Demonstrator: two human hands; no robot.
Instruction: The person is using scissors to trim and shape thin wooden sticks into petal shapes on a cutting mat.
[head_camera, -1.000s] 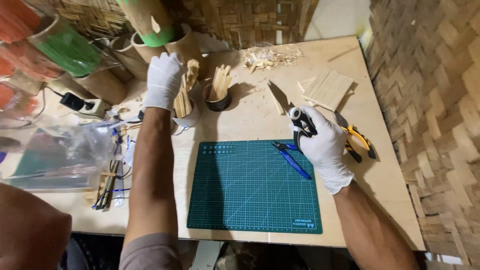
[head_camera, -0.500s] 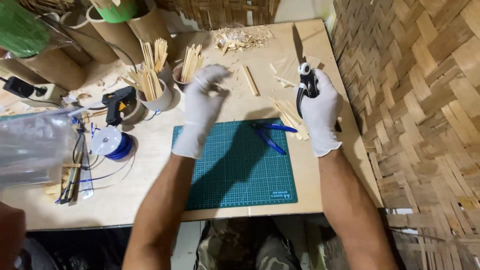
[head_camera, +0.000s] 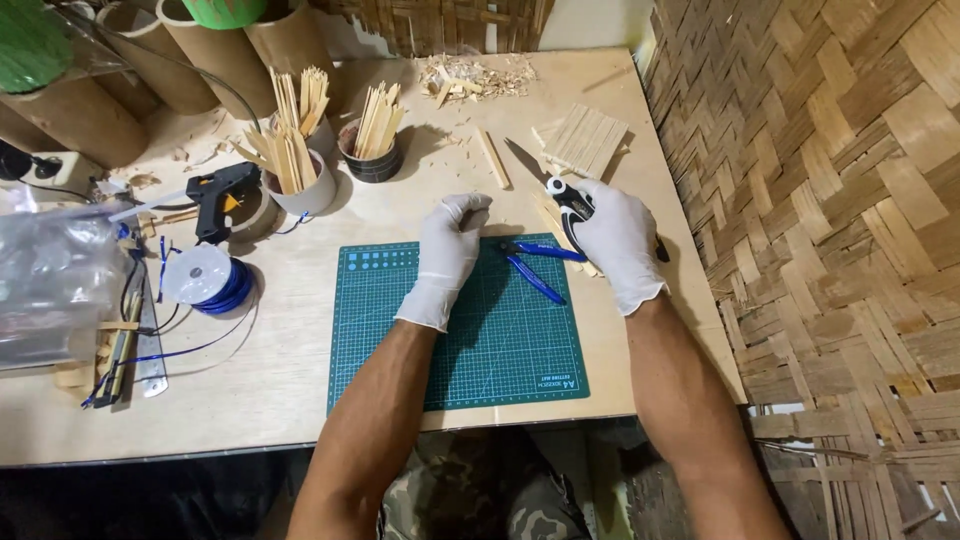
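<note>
- Right hand (head_camera: 618, 245): gloved, fingers curled together around the black-and-white handle of a knife (head_camera: 548, 180); the blade runs up and to the left from the fist, its tip pointing toward the far edge of the table (head_camera: 250, 400).
- Left hand (head_camera: 447, 255): gloved, fingers drawn together at the tips near the upper edge of the green cutting mat (head_camera: 455, 360); whether they pinch something small cannot be told.
- Blue-handled pliers (head_camera: 535, 268): they lie on the mat between the 2 hands, long axis slanting from upper left to lower right, handles spread; the right hand is just beside them, the left hand slightly farther off.
- Flat wooden strips (head_camera: 588, 138): a stack lies beyond the knife blade, with 1 loose stick (head_camera: 491, 158) to its left.
- 2 cups of sticks (head_camera: 300, 150) stand well apart from the hands, up and to the left.
- Glue gun (head_camera: 222, 195) and a spool of blue wire (head_camera: 205, 280): both lie at the left, out of immediate reach of either hand.
</note>
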